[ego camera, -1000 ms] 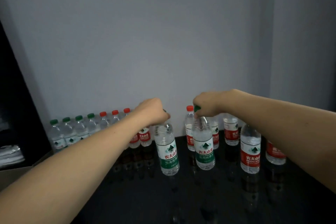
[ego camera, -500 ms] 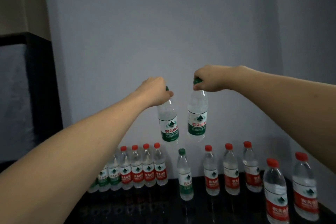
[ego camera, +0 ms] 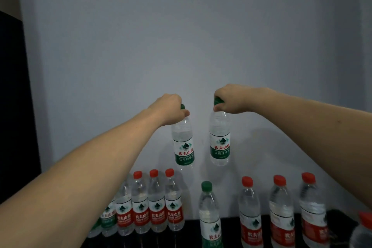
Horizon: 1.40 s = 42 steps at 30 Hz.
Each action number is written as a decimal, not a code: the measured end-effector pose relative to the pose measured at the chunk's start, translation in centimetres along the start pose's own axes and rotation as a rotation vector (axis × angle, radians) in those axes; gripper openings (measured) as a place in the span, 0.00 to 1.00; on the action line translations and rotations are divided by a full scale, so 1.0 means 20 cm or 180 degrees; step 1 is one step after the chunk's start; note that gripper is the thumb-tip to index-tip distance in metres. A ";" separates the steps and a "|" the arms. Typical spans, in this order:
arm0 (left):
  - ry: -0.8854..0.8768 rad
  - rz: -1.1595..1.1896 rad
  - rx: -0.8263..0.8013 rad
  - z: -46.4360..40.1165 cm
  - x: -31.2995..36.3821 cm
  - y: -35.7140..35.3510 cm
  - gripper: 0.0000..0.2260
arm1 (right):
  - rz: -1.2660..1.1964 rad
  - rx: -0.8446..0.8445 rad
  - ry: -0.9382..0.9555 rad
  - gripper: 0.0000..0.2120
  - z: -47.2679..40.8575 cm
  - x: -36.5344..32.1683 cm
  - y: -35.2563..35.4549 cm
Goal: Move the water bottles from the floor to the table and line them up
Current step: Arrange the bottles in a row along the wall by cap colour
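- the left hand [ego camera: 171,109] pinches the green cap of a clear plastic water bottle with a green label [ego camera: 183,143], fingers curled round the neck, the bottle hanging in the air in front of the pale wall
- the right hand [ego camera: 229,99] grips the green cap of a second clear green-label bottle [ego camera: 219,141] the same way, just beside the first and apart from it
- below, on the glossy black table [ego camera: 191,229], a tight row of red-cap bottles [ego camera: 156,203] stands on the left, a lone green-cap bottle [ego camera: 208,213] in the middle, and spaced red-cap bottles [ego camera: 280,211] to the right
- risk, as a judgement: held only by their caps, the bottles could swing and slip, or knock the standing ones over on the way down
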<state>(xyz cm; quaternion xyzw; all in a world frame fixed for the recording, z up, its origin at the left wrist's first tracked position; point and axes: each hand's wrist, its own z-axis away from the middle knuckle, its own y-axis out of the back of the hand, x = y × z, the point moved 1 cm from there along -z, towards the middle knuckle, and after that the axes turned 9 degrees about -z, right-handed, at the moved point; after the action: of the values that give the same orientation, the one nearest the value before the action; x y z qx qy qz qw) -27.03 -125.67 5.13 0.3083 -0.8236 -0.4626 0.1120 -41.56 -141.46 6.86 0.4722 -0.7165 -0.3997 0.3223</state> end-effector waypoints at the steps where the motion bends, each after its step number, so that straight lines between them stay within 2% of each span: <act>1: -0.0039 -0.0018 -0.0037 -0.03 0.01 -0.06 0.14 | -0.0044 0.0001 -0.0005 0.15 -0.02 0.02 -0.06; 9: -0.0192 -0.0004 -0.0365 -0.09 0.01 -0.56 0.14 | -0.0271 -0.0223 0.0038 0.16 -0.07 0.08 -0.58; 22: -0.0361 -0.0235 -0.0821 -0.01 -0.03 -1.20 0.15 | -0.0560 -0.0664 0.0079 0.17 -0.08 0.06 -1.13; 28: -0.0673 -0.0835 -0.0463 0.04 -0.01 -1.34 0.17 | -0.0630 -0.0770 0.0088 0.18 -0.09 0.01 -1.28; 42: -0.0596 -0.0652 -0.0353 0.02 -0.04 -1.44 0.17 | -0.0746 -0.0835 0.0032 0.18 -0.14 0.01 -1.42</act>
<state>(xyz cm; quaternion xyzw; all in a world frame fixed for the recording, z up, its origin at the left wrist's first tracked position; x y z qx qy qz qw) -14.88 -135.96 -18.97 0.3396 -0.7679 -0.5431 0.0038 -27.33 -149.08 -16.76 0.5085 -0.5966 -0.5222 0.3359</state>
